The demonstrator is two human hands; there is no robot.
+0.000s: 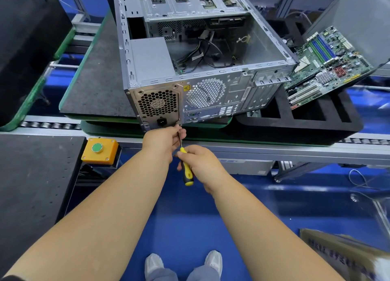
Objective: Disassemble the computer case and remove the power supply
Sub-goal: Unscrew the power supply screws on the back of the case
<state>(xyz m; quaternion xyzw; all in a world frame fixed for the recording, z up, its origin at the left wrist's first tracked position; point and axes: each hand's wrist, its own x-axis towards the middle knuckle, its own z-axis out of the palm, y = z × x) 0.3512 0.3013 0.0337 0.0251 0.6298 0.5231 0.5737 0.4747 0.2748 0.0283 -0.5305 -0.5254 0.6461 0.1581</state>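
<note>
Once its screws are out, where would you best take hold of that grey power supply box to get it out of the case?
Probably from above, through the computer case's open side. The power supply sits in the near left corner with its flat top bare; its rear face is flush behind the back panel, so nothing there to grip. Its inner side, by the black cables, looks free for fingers, though I cannot see what holds it below.

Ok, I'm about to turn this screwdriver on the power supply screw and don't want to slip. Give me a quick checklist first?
1. Right hand grips screwdriver handle: ok.
2. Left hand steadies the shaft: ok.
3. Tip seated in the screw by the power supply corner: cannot tell, fingers hide it.
4. Computer case lying flat on its mat: ok.
5. Motherboard out of the case: ok.
6. Cables inside freed from the supply: cannot tell.
</note>
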